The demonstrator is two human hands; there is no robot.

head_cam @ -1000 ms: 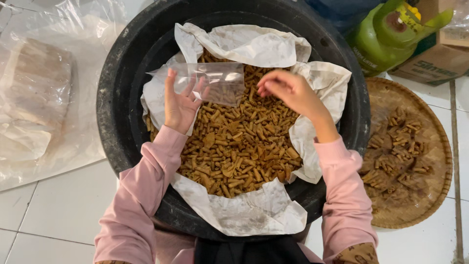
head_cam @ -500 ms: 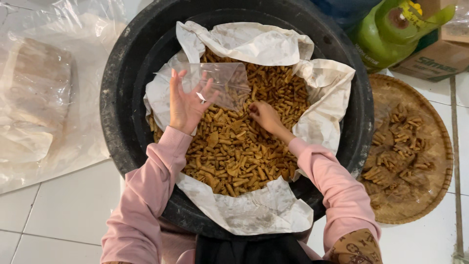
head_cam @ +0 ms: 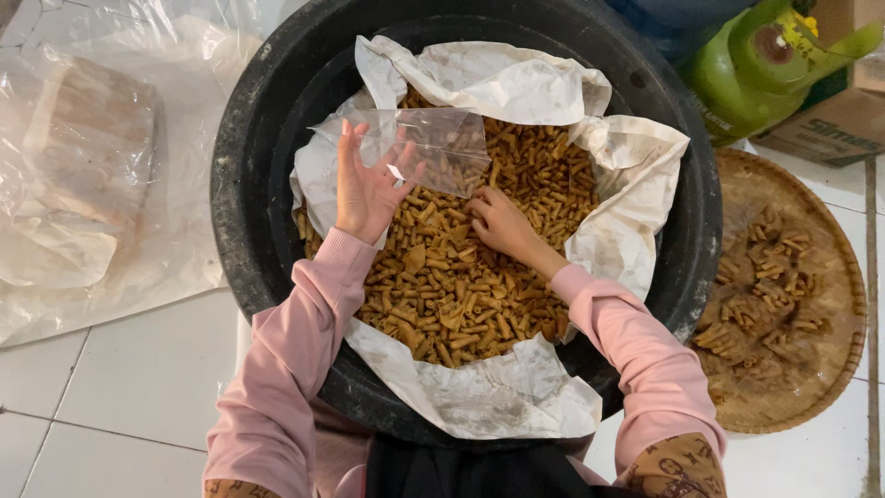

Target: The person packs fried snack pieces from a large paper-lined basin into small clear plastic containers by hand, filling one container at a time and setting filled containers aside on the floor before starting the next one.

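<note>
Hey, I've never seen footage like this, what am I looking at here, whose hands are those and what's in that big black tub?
This is one picture from a camera worn on a person's head, looking straight down at their own two hands; no machine is involved. The left hand holds up a small clear plastic bag. The right hand reaches into a heap of small golden-brown fried snack pieces. The snacks lie on crumpled white paper lining a big black tub on a white tiled floor. To the right is a round woven tray with more snacks, and behind it a green gas cylinder.
</note>
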